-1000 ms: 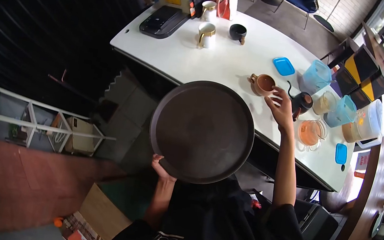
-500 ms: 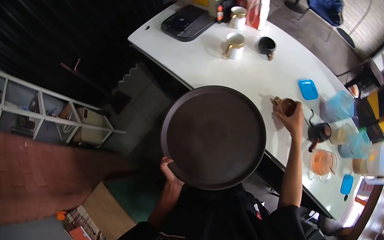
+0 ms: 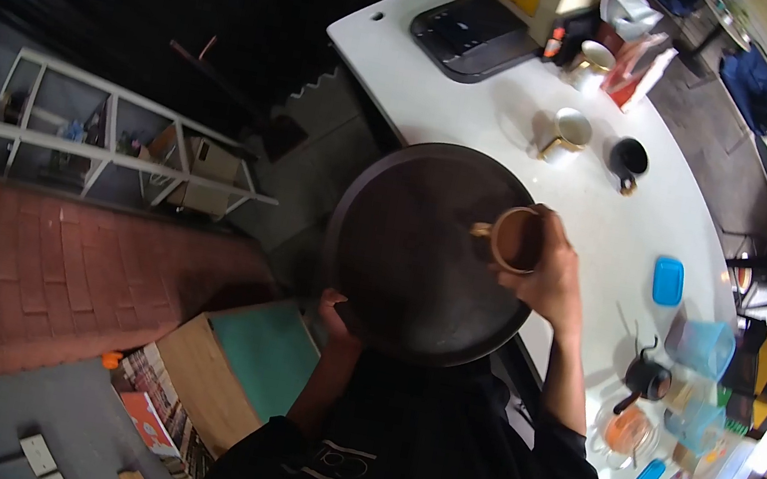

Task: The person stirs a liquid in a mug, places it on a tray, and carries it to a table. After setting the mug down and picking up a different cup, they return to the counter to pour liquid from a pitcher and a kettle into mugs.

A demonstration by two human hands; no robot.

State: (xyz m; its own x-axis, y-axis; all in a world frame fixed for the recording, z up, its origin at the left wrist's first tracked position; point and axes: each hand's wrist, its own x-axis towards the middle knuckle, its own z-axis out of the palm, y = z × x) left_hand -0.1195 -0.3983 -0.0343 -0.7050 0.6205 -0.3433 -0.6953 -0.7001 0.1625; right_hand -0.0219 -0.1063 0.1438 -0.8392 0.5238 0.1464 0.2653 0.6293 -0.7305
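A round dark brown serving tray (image 3: 401, 253) is held in front of my body. My left hand (image 3: 340, 318) grips its near left rim, the thumb over the edge and the other fingers hidden underneath. Over the right part of the tray, my right hand (image 3: 546, 272) is wrapped round a brown mug (image 3: 516, 238) with a gold handle pointing left. The mug's open top faces the camera. Beyond the tray, on the white counter (image 3: 485, 120), stand a white mug with a gold handle (image 3: 569, 134) and a black mug (image 3: 630, 159).
Another white mug (image 3: 590, 63) and a flat black appliance (image 3: 470, 35) sit at the counter's far end. To the right are a blue lid (image 3: 668, 281), a dark gooseneck kettle (image 3: 650, 379), a glass bowl (image 3: 627, 433) and clear containers (image 3: 705, 346). A white shelf frame (image 3: 103, 154) stands at left.
My right hand has lifted the brown mug off the counter and brought it left over the tray. The view has turned, so the counter things appear further right.
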